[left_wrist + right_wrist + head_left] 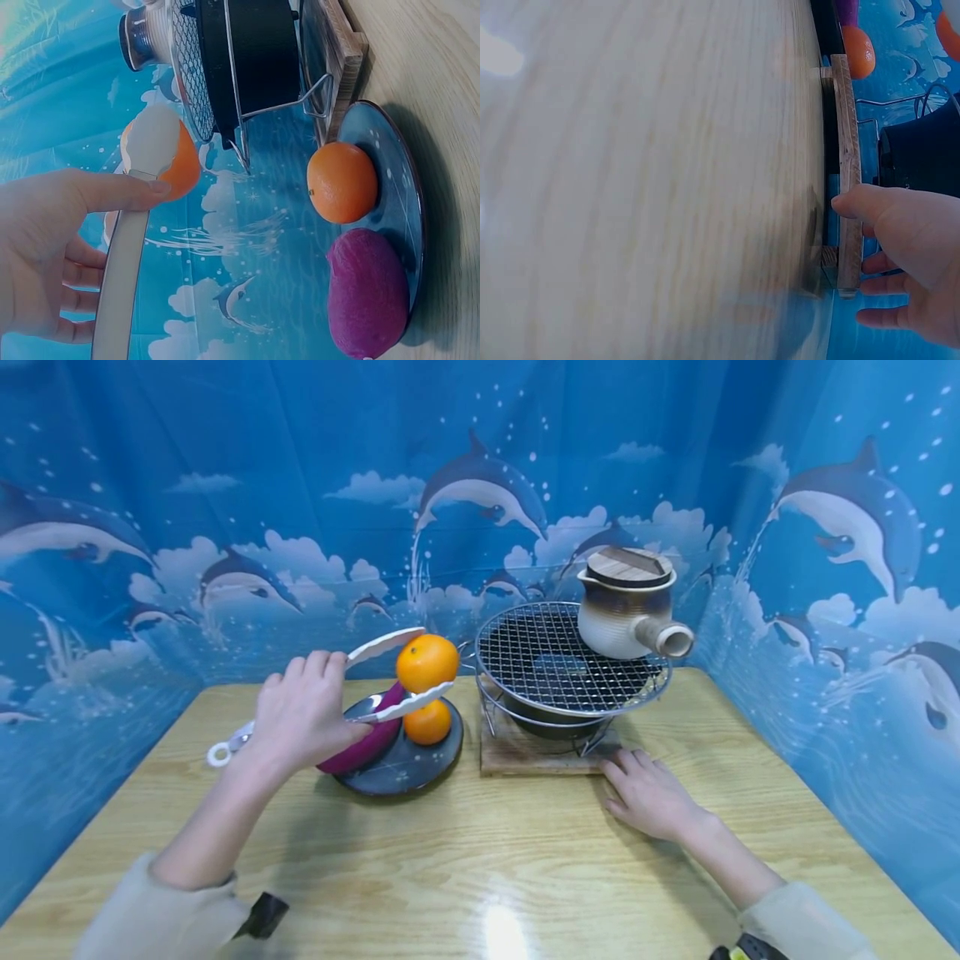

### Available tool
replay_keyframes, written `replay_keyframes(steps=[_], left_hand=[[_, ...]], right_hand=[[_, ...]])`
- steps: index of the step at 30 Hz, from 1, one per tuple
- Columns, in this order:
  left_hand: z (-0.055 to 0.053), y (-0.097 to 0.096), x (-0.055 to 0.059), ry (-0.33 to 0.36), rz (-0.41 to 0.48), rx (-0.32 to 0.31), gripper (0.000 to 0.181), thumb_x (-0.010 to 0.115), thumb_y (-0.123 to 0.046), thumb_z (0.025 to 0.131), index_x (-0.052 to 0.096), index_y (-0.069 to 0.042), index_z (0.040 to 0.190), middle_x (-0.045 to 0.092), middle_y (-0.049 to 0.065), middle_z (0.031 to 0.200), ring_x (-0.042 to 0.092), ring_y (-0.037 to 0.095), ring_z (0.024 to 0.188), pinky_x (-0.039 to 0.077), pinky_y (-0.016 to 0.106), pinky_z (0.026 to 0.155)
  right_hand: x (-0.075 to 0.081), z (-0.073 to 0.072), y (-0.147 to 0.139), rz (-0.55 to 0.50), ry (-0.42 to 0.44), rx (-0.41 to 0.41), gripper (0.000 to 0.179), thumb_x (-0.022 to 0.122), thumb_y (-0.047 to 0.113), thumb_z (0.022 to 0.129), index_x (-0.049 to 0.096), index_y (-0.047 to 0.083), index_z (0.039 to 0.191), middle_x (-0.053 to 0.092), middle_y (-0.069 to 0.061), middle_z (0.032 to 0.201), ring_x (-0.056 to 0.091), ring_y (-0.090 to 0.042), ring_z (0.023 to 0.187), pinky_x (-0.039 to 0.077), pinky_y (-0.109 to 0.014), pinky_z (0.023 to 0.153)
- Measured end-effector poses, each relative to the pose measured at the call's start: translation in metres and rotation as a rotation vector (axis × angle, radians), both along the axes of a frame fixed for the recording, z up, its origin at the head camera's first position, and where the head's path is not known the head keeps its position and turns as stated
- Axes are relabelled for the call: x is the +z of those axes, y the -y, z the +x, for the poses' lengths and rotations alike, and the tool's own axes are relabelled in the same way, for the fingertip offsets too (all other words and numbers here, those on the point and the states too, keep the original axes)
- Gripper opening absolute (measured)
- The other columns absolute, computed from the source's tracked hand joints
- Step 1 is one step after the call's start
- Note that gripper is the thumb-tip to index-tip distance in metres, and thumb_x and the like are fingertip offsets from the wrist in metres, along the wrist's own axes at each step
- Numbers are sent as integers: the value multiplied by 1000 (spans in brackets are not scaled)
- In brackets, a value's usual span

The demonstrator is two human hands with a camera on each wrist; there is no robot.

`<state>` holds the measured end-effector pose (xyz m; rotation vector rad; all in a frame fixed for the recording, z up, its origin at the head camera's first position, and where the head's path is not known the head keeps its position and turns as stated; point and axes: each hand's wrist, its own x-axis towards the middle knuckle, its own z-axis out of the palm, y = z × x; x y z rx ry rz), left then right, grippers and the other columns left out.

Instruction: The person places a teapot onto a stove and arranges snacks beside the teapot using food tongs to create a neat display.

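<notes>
Aloft, an Orange [427,663] Hangs in My Tongs [420,700]

Head view: my left hand [306,708] squeezes the tongs, pinching the orange higher than the plate [401,782], left of the grill [517,647]. Left wrist view: mid-carry, I judge; next calls for steady pressure. Right wrist view: my right hand [922,244], loosely spread, touches the wooden base [849,142].
</notes>
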<state>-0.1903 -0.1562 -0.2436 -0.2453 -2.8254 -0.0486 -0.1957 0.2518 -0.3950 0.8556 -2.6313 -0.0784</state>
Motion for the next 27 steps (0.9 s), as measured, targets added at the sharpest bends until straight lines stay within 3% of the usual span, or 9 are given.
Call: replay_keyframes(steps=[27], left_hand=[[-1, -20, 13, -21, -1, -57, 88, 82, -40, 63, 42, 4, 127, 46, 24, 122, 43, 39, 104, 42, 53, 83]], right_hand=[[-3, -2, 0, -11, -19, 4, 42, 70, 28, 76, 59, 3, 108, 53, -13, 98, 53, -33, 89, 48, -45, 67]])
